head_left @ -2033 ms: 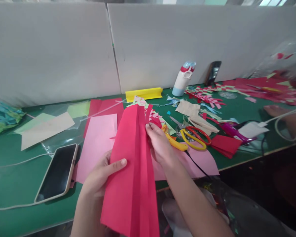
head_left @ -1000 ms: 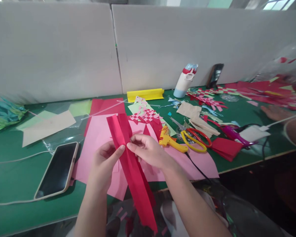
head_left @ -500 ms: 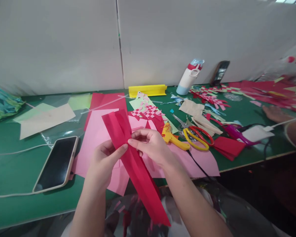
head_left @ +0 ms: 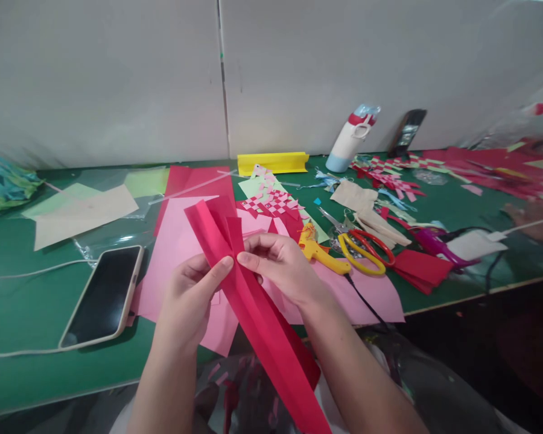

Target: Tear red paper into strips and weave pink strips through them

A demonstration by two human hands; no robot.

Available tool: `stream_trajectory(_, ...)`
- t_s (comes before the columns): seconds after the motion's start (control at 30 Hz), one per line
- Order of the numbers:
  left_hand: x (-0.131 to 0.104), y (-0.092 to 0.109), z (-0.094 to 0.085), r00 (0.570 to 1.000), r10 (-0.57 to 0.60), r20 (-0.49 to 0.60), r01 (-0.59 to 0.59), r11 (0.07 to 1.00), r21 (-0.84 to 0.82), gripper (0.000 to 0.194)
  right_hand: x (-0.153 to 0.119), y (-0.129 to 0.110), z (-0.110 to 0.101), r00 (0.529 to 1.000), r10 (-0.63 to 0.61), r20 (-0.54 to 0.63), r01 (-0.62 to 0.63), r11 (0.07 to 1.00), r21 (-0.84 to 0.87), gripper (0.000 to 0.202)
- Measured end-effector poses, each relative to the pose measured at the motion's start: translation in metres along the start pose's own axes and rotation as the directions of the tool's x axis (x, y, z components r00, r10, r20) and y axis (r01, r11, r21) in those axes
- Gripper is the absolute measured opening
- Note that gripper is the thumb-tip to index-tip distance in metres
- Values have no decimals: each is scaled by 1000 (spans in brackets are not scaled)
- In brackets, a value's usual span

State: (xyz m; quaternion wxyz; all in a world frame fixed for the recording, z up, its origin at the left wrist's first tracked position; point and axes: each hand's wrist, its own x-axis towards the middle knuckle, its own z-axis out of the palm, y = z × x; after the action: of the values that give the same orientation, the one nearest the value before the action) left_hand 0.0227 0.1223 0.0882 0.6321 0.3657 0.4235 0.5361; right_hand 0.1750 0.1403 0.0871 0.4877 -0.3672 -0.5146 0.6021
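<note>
A long strip of red paper, folded lengthwise, slants from above the pink sheets down toward my lap. My left hand pinches its left edge, thumb on top and fingers behind. Just beside that thumb, my right hand pinches the strip too, its thumb and forefinger at the crease. Above the thumbs the paper's end spreads into separate flaps. Beneath lie pink paper sheets, with a red sheet behind. Small red-and-pink woven paper pieces rest past my right hand.
Right of my hands lie a yellow glue gun, scissors and folded red paper. A phone with cables lies left. A bottle and a yellow folded strip stand by the wall. Another person's hand is at far right.
The red paper's folds have parted more: a flap now stands up near my right thumb, and the lower end reaches further down and right. Both hands keep their pinch.
</note>
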Motion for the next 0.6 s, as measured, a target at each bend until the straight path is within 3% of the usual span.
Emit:
stream_trajectory(0.17, 0, 1, 1, 1000, -19, 7, 19, 1000, -20, 22, -1, -1, -1, 998, -48, 34, 48, 999, -17, 17)
stream_trajectory(0.43, 1, 0, -1, 997, 36, -74, -32, 998, 54, 18, 0, 2, -5, 996, 73, 42, -73, 997, -6, 21)
stream_trajectory(0.6, 1, 0, 0, 995, 43, -86, -38, 998, 55, 19, 0, 3, -4, 997, 63, 33, -63, 998, 5, 19)
